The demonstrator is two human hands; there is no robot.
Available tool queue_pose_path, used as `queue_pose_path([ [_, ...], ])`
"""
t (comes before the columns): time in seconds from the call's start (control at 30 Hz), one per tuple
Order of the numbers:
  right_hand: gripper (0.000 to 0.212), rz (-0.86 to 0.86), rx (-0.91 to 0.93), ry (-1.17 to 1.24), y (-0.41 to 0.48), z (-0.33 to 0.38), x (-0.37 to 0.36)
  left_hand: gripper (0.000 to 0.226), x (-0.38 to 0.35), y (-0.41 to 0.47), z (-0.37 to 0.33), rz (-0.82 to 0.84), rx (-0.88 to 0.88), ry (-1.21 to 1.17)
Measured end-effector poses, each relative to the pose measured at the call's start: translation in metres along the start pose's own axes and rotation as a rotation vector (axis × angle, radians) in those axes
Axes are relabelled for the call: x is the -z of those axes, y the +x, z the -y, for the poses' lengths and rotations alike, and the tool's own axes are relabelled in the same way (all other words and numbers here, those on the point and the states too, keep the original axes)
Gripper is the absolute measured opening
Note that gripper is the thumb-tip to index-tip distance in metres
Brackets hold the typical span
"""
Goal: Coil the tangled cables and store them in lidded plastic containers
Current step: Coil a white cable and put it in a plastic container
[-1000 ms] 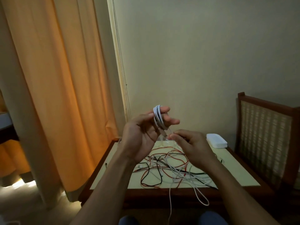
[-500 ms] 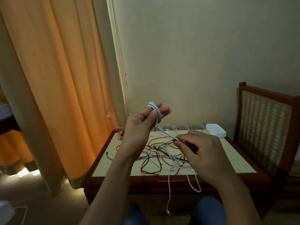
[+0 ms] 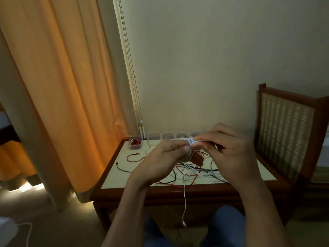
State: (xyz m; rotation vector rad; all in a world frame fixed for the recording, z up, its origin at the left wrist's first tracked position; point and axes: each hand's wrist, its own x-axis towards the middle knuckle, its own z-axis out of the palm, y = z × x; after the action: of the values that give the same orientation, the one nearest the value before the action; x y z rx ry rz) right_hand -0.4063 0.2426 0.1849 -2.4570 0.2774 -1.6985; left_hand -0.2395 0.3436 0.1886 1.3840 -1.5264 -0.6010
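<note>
Corner box [image 3: 133, 147]: at the table's [image 3: 115, 177] far left corner, held a coiled red cable [image 3: 136, 142].
Clear boxes [image 3: 168, 136]: rowed along the table's far edge, contents unclear.
White coil [image 3: 190, 152]: above the table's middle, loops roughly upright.
Left hand [image 3: 163, 157]: curled, gripping the coil.
Right hand [image 3: 229, 154]: pinched the coil's top.

The left hand [image 3: 161, 157] and right hand [image 3: 231, 154] hide most of the white coil [image 3: 189, 152] and rightmost container [image 3: 195, 134].
</note>
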Motion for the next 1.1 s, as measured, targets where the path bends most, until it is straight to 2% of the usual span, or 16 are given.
queue_pose_path([
  [0.13,0.016,0.015,-0.053,0.137,0.0,-0.003,-0.004,0.038,-0.01,-0.015,-0.001,0.063,0.033,-0.141],
  [0.27,0.018,0.012,-0.229,0.352,-0.002,-0.012,-0.011,0.036,-0.019,-0.019,-0.003,0.041,0.09,-0.338],
  [0.4,0.022,0.046,-0.308,0.482,-0.009,-0.019,-0.021,0.05,-0.015,-0.021,0.01,0.033,-0.09,-0.568],
  [0.53,0.028,0.1,-0.381,0.584,-0.018,-0.017,-0.03,0.046,-0.012,-0.022,0.011,-0.085,-0.173,-0.842],
  [0.63,0.028,0.124,-0.428,0.55,-0.024,-0.016,-0.031,0.044,-0.004,-0.022,0.003,-0.108,-0.27,-1.191],
  [0.7,0.025,0.164,-0.46,0.526,-0.028,-0.014,-0.029,0.047,0.003,-0.022,-0.005,-0.209,-0.32,-1.374],
  [0.77,0.023,0.211,-0.449,0.494,-0.032,-0.009,-0.026,0.049,0.007,-0.021,-0.011,-0.318,-0.355,-1.461],
  [0.9,0.025,0.288,-0.377,0.315,-0.031,-0.002,-0.016,0.048,0.002,-0.015,-0.008,-0.425,-0.322,-1.318],
  [1.1,0.022,0.255,-0.213,0.067,-0.025,0.005,-0.003,0.044,-0.009,-0.009,0.01,-0.501,-0.143,-0.763],
])
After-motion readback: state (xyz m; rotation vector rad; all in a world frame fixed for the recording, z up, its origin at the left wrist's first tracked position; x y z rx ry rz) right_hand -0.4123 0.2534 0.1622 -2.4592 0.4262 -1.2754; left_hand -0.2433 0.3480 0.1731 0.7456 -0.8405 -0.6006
